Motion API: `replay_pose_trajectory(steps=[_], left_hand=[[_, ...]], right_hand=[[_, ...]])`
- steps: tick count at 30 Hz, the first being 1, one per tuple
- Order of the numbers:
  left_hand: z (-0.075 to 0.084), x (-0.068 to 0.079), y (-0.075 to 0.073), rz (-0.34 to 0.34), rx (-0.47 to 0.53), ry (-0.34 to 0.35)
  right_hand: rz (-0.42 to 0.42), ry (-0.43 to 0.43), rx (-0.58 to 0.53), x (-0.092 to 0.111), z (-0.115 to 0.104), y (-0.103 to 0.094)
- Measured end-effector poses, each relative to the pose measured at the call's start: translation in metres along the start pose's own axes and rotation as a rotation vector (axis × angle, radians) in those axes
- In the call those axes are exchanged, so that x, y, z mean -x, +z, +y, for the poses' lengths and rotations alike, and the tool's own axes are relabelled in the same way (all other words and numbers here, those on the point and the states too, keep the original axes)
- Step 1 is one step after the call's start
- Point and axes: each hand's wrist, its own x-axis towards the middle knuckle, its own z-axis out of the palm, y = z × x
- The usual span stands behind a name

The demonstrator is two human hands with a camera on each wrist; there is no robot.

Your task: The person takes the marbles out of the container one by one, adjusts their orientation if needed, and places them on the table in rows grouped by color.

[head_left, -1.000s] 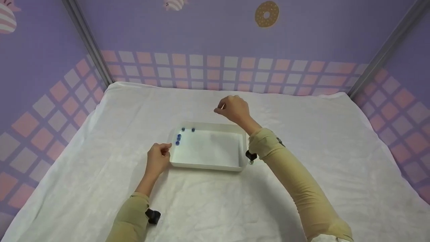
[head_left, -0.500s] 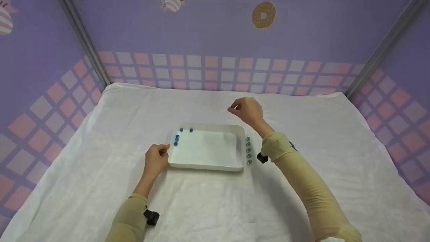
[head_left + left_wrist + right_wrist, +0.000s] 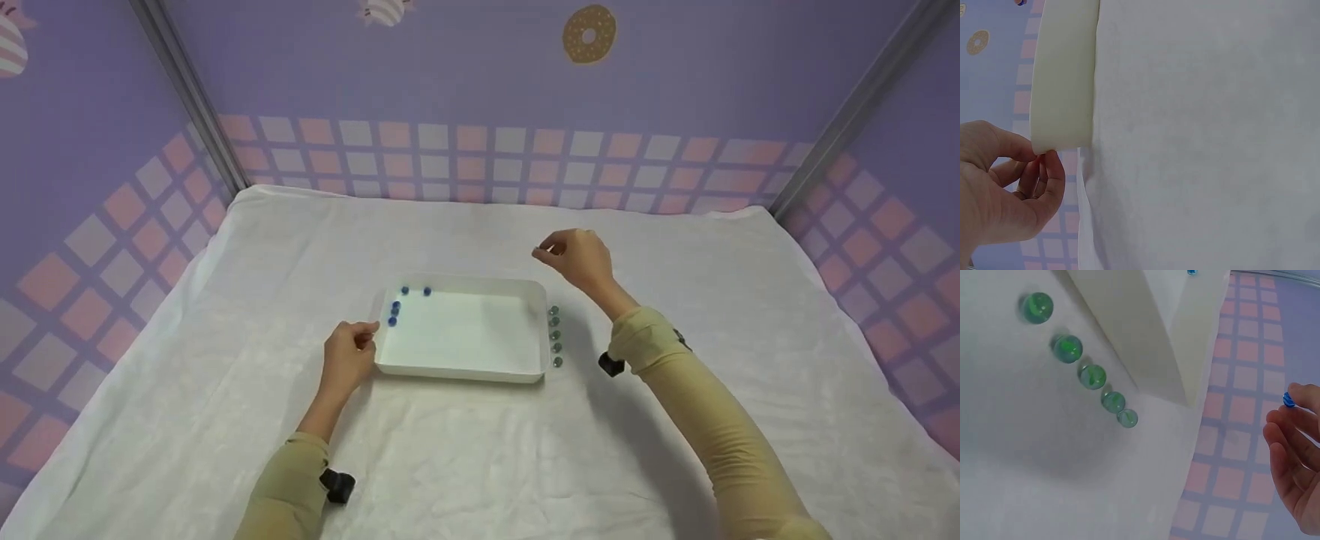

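Note:
My left hand (image 3: 349, 352) pinches the left edge of a white rectangular tray (image 3: 457, 370); in the left wrist view its thumb and fingertips meet at the tray's end wall (image 3: 1064, 84). Several blue marbles (image 3: 427, 291) lie inside the tray, along its left side and far-left corner. Held up beyond the tray's far-right corner, my right hand (image 3: 581, 259) pinches a blue marble (image 3: 1288, 400) between thumb and fingertip, seen in the right wrist view. Several green marbles (image 3: 1093, 377) form a row on the cloth beside the tray's right wall.
A white cloth (image 3: 465, 457) covers the table under the tray. Purple panels with pink and white squares (image 3: 472, 165) stand at the back and sides, joined by grey corner posts (image 3: 191, 94).
My right hand has moved right and a little nearer, and its forearm no longer covers the green marbles. The left hand stays at the tray's edge.

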Motion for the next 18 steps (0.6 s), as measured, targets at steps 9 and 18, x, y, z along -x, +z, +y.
replay_pose_trajectory(steps=[9,18], left_hand=[[-0.003,0.002,0.001,0.020,0.006,0.059],[-0.003,0.002,0.001,0.025,0.013,0.065]], right_hand=[[0.004,0.030,-0.016,0.017,0.023,0.002],[-0.023,0.057,-0.032,0.031,0.040,0.005]])
